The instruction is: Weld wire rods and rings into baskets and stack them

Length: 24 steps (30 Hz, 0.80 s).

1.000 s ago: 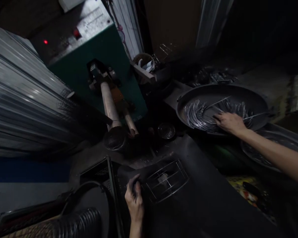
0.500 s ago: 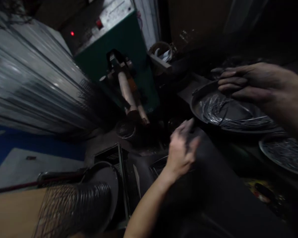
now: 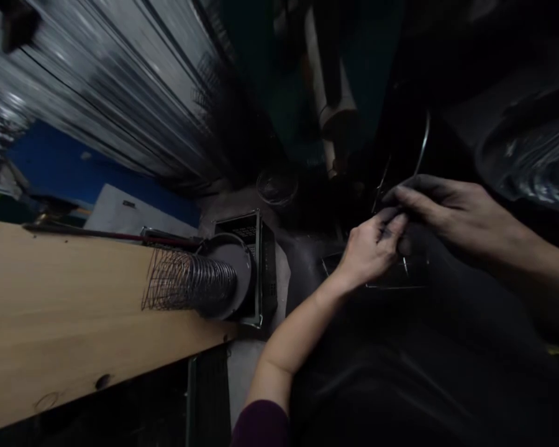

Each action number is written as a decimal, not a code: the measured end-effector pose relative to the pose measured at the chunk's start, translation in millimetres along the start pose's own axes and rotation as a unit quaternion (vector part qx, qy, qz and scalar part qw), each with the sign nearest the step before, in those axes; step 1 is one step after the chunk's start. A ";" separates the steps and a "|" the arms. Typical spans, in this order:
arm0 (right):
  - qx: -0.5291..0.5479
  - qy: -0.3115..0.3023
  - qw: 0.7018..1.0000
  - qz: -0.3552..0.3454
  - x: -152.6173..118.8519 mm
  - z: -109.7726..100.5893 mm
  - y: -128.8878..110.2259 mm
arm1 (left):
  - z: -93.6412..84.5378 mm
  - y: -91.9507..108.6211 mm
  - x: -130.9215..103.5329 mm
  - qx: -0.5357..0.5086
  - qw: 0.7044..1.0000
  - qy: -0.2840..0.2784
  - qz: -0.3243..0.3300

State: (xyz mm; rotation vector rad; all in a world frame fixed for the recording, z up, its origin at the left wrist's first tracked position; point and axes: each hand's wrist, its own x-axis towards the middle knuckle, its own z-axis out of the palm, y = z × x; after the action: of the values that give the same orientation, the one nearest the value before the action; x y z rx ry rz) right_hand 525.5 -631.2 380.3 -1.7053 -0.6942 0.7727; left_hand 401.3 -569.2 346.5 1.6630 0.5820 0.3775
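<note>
My left hand (image 3: 370, 248) and my right hand (image 3: 447, 211) meet above my dark-clothed lap, fingers pinched and nearly touching. A bright, curved metal wire (image 3: 423, 144) sticks up out of the right-hand fingers. A short shiny length of it seems to come out below, beside the left thumb. Another thin wire (image 3: 382, 180) rises just beyond the left fingertips. Both sets of fingers look closed on the wire, though shadow and blur hide the exact contact.
A coil of wire rings (image 3: 190, 279) lies sideways along a wooden board (image 3: 74, 323) at left, against a round dark disc. Behind that stands a dark plastic crate (image 3: 259, 273). A machine's pale rod (image 3: 314, 62) points down from above. At right, a blurred round pan (image 3: 487, 149) holds wire.
My right hand has come from over the wire pan to join my left hand. The left fingers, spread before, are now pinched. The view has swung right and down.
</note>
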 end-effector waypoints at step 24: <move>0.103 -0.009 0.992 0.072 89.7 49.0 -12.7 | -68.7 -96.0 44.7 0.163 0.923 0.103 0.332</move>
State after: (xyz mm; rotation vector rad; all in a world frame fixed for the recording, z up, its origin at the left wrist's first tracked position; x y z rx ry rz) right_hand 541.6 -530.1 369.3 -1.5728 -0.4901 0.9294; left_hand 384.4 -478.0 260.9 2.1406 0.2148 1.0019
